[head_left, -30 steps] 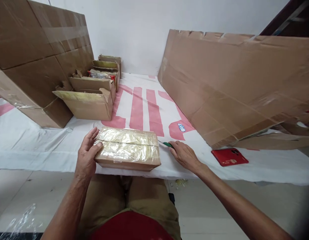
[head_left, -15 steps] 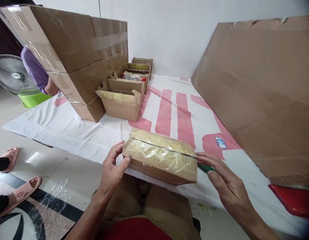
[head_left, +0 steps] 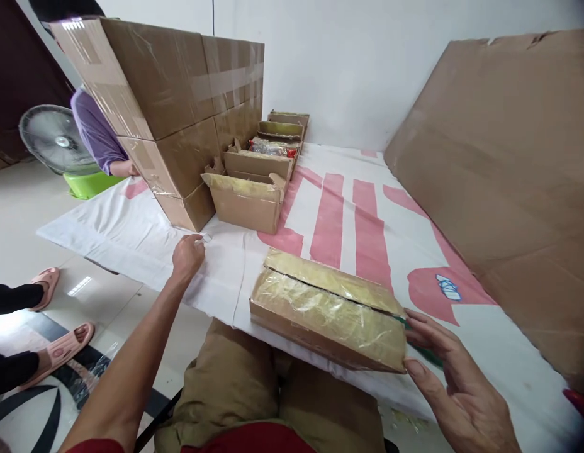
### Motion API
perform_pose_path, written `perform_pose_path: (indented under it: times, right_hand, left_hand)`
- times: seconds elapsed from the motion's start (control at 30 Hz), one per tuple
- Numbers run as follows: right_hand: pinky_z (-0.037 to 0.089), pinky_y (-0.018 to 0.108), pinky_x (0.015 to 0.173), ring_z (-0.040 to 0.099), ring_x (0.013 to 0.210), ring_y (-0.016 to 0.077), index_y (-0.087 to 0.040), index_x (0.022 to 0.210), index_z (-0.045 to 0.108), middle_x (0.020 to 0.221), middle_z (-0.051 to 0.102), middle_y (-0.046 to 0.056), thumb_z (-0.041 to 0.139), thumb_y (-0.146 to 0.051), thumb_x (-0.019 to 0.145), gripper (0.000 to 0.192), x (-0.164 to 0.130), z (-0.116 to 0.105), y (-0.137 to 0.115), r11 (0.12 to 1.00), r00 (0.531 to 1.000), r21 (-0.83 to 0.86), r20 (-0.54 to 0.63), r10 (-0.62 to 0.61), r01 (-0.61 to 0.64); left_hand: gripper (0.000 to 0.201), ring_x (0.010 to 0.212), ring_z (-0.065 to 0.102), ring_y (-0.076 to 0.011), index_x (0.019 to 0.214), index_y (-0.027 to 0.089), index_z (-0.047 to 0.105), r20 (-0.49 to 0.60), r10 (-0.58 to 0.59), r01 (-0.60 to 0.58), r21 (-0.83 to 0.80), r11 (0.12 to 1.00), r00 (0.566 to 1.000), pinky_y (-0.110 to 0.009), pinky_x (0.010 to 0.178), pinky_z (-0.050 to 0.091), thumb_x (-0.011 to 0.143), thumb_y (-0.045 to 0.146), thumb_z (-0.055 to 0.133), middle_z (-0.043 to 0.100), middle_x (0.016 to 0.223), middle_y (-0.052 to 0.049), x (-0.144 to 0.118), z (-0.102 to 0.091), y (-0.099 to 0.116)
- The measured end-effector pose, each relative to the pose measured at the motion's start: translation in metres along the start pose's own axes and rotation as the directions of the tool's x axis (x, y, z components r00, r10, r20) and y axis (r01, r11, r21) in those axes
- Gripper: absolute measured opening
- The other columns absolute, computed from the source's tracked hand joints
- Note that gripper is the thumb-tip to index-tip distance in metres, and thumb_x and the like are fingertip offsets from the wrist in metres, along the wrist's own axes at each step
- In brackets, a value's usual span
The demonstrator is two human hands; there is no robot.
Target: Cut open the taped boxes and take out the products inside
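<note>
A flat cardboard box (head_left: 327,308) wrapped in yellowish tape lies on the near edge of the white and red sheet (head_left: 348,220), its top split along a slit. My right hand (head_left: 455,384) rests with spread fingers against the box's right end, over a green-handled tool (head_left: 426,353) that is mostly hidden. My left hand (head_left: 188,255) is away from the box, out to the left, with its fingers pinched on a small clear scrap of tape (head_left: 204,238) on the sheet.
Large taped cartons (head_left: 169,107) stand at the back left, with several small opened boxes (head_left: 247,198) in a row beside them. A big cardboard sheet (head_left: 504,170) leans on the right. A fan (head_left: 56,138), a person in purple (head_left: 96,129) and sandalled feet (head_left: 60,349) are at the left.
My left hand has let go of the box's left end and reached left to a scrap of tape. The view swung left. My right hand stays at the box's right end.
</note>
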State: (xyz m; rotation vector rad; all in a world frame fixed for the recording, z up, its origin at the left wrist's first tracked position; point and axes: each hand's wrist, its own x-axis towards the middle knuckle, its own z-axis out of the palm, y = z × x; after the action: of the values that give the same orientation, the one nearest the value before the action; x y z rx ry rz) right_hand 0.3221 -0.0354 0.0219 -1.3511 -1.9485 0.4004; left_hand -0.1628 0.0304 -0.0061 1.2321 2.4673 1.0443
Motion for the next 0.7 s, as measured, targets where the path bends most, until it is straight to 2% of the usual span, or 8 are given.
perform_pose_path:
  times: [0.1, 0.23, 0.37, 0.47, 0.57, 0.7]
  right_hand:
    - [0.064, 0.039, 0.092, 0.074, 0.114, 0.0300, -0.031, 0.135, 0.062, 0.138, 0.069, 0.009, 0.055, -0.050, 0.102, 0.039, -0.007, 0.003, 0.007, 0.999, 1.000, 0.031, 0.015, 0.012, -0.013]
    - [0.065, 0.036, 0.089, 0.074, 0.116, 0.0298, -0.031, 0.136, 0.064, 0.143, 0.068, 0.009, 0.052, -0.048, 0.103, 0.039, -0.014, 0.005, 0.017, 0.999, 1.000, 0.044, 0.030, 0.006, -0.007]
    - [0.065, 0.040, 0.094, 0.072, 0.121, 0.0341, -0.029, 0.129, 0.070, 0.138, 0.071, 0.010, 0.054, -0.053, 0.099, 0.042, -0.015, 0.007, 0.024, 0.998, 0.998, 0.020, 0.038, 0.050, -0.051]
    - [0.063, 0.043, 0.098, 0.071, 0.122, 0.0358, -0.028, 0.122, 0.074, 0.131, 0.075, 0.010, 0.056, -0.057, 0.096, 0.042, -0.014, 0.009, 0.026, 0.996, 0.994, 0.006, 0.064, 0.089, -0.089]
    - [0.064, 0.039, 0.095, 0.073, 0.119, 0.0333, -0.027, 0.116, 0.076, 0.130, 0.076, 0.009, 0.057, -0.054, 0.097, 0.038, -0.016, 0.011, 0.026, 0.998, 0.996, 0.008, 0.074, 0.054, -0.055]
    - [0.065, 0.036, 0.090, 0.075, 0.115, 0.0312, -0.028, 0.113, 0.075, 0.130, 0.076, 0.008, 0.058, -0.051, 0.098, 0.033, -0.020, 0.009, 0.028, 0.999, 0.999, 0.026, 0.031, 0.019, -0.020]
  left_hand:
    - [0.034, 0.121, 0.065, -0.0374, 0.107, 0.015, 0.076, 0.039, 0.006, -0.010, 0.092, 0.996, 0.999, -0.049, 0.107, 0.047, 0.081, 0.015, 0.055, 0.071, 0.127, -0.021, 0.027, 0.012, -0.011]
    - [0.028, 0.125, 0.061, -0.0333, 0.106, 0.016, 0.075, 0.108, 0.044, -0.061, 0.155, 0.986, 0.993, -0.049, 0.107, 0.046, 0.082, 0.016, 0.062, 0.070, 0.126, -0.017, 0.044, 0.021, -0.018]
    - [0.018, 0.124, 0.060, -0.0334, 0.092, 0.018, 0.074, 0.139, 0.040, -0.062, 0.164, 0.985, 0.990, -0.047, 0.104, 0.047, 0.076, 0.017, 0.068, 0.071, 0.118, -0.014, 0.056, 0.024, -0.021]
    - [0.014, 0.115, 0.064, -0.0337, 0.081, 0.021, 0.070, 0.131, 0.015, -0.031, 0.126, 0.992, 0.991, -0.043, 0.099, 0.047, 0.069, 0.014, 0.066, 0.073, 0.104, -0.013, 0.061, 0.024, -0.022]
    - [0.009, 0.100, 0.067, -0.0324, 0.070, 0.023, 0.062, 0.109, -0.037, 0.031, 0.055, 0.998, 0.993, -0.041, 0.091, 0.048, 0.064, 0.017, 0.065, 0.069, 0.079, -0.008, 0.058, 0.019, -0.019]
    - [0.014, 0.080, 0.063, -0.0248, 0.071, 0.023, 0.057, 0.114, -0.069, 0.083, -0.131, 0.988, 0.991, -0.037, 0.079, 0.048, 0.064, 0.030, 0.068, 0.058, 0.063, -0.001, 0.041, 0.003, -0.011]
